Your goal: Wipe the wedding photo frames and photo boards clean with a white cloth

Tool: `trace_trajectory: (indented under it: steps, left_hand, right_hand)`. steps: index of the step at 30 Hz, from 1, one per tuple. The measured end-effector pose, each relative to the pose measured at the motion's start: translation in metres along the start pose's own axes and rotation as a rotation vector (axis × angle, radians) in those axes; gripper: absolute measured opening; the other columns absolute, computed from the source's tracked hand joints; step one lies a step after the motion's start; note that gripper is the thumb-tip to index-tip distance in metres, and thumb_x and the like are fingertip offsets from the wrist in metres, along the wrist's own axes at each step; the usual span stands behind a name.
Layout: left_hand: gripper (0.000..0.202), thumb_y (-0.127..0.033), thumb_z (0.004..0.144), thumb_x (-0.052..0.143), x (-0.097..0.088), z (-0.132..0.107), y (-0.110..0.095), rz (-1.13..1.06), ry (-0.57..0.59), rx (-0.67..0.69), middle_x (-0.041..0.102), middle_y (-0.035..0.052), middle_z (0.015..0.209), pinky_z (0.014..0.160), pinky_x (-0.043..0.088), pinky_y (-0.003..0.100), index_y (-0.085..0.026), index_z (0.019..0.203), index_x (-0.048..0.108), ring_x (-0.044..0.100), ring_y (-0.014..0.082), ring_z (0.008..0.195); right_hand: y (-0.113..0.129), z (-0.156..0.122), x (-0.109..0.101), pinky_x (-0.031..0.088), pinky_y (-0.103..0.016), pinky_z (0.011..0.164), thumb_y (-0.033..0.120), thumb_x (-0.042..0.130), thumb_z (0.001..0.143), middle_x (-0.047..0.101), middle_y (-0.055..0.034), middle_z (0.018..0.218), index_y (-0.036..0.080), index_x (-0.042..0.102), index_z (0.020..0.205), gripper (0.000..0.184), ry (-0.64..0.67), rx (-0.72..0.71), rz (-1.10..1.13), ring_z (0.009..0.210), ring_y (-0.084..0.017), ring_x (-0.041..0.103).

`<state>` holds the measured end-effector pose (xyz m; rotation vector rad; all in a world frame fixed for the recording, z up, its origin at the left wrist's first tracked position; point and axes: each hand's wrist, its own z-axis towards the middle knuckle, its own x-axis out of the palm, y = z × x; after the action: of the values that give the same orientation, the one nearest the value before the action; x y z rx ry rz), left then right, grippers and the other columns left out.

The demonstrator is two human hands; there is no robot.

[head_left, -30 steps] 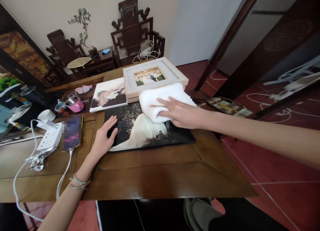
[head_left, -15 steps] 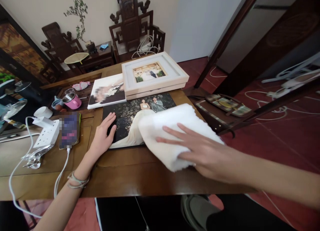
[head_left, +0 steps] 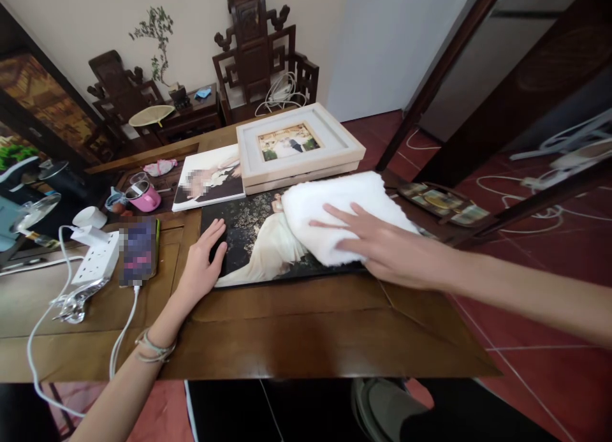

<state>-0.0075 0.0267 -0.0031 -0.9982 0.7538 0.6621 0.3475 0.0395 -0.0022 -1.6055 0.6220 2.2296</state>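
A dark wedding photo panel [head_left: 277,247] lies flat on the wooden table [head_left: 248,340], its right part covered. My left hand [head_left: 203,257] rests at the panel's left edge, fingers stretched out and holding nothing. Over the right side of the panel is a folded, fluffy white towel [head_left: 335,203]. My right hand [head_left: 387,241] presses on that towel from above with fingers spread, its fingertips on the cloth. The man's figure in the photo is hidden by the towel.
Behind the panel sit a white box frame [head_left: 306,161] and a second photo panel [head_left: 222,180]. To the left are a phone [head_left: 138,250] on a white cable, a power strip [head_left: 98,257] and a pink cup [head_left: 145,196]. Dark chairs [head_left: 255,53] stand beyond.
My right hand has slid the towel up and away from the table's front edge, slightly right. More of the panel's lower edge now shows. My left hand stays at the panel's edge.
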Motion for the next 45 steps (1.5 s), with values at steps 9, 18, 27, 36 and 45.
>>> trace_trajectory:
  steps: [9, 18, 27, 36, 45]
  left_hand:
    - [0.042, -0.03, 0.095, 0.048, -0.003, 0.003, 0.001, 0.038, 0.019, 0.045, 0.054, 0.0158, 0.142, 0.115, 0.035, 0.05, -0.012, 0.131, 0.058, 0.045, 0.0275, 0.137]
    - [0.042, -0.03, 0.095, 0.047, -0.005, 0.003, 0.002, 0.039, 0.039, 0.046, 0.053, 0.0161, 0.143, 0.115, 0.035, 0.05, -0.011, 0.132, 0.057, 0.044, 0.0265, 0.138]
    - [0.043, -0.03, 0.096, 0.046, -0.005, 0.003, 0.0, 0.037, 0.034, 0.021, 0.052, 0.017, 0.144, 0.116, 0.034, 0.048, -0.01, 0.132, 0.056, 0.043, 0.0256, 0.139]
    - [0.041, -0.031, 0.097, 0.044, -0.005, 0.004, 0.0, 0.041, 0.039, 0.024, 0.052, 0.0159, 0.144, 0.116, 0.034, 0.049, -0.013, 0.132, 0.057, 0.043, 0.0254, 0.138]
    - [0.043, -0.03, 0.098, 0.04, -0.007, 0.002, 0.0, 0.035, 0.055, 0.027, 0.05, 0.0147, 0.147, 0.117, 0.031, 0.049, -0.015, 0.137, 0.051, 0.042, 0.0245, 0.14]
  right_hand:
    - [0.038, -0.023, 0.001, 0.019, -0.066, 0.115, -0.007, 0.041, 0.066, 0.041, -0.0058, 0.152, 0.02, 0.068, 0.078, 0.04, -0.004, -0.168, 0.03, 0.146, -0.031, 0.014]
    - [-0.036, 0.054, -0.009, 0.034, -0.069, 0.104, -0.009, 0.04, 0.064, 0.042, -0.0181, 0.15, 0.011, 0.064, 0.111, 0.056, 0.127, -0.086, -0.147, 0.142, -0.039, 0.026]
    - [0.021, 0.015, 0.01, 0.027, -0.073, 0.105, -0.01, 0.041, 0.062, 0.043, -0.0145, 0.15, 0.017, 0.07, 0.103, 0.057, -0.036, -0.04, -0.1, 0.145, -0.039, 0.016]
    - [0.083, 0.001, 0.016, 0.021, -0.069, 0.111, 0.002, 0.054, 0.066, 0.036, -0.0058, 0.155, 0.023, 0.072, 0.095, 0.04, 0.024, -0.09, 0.033, 0.144, -0.04, 0.019]
    - [0.012, 0.098, -0.004, 0.031, -0.071, 0.103, -0.007, 0.044, 0.068, 0.035, -0.0161, 0.154, 0.012, 0.057, 0.129, 0.066, 0.225, -0.03, -0.152, 0.142, -0.043, 0.022]
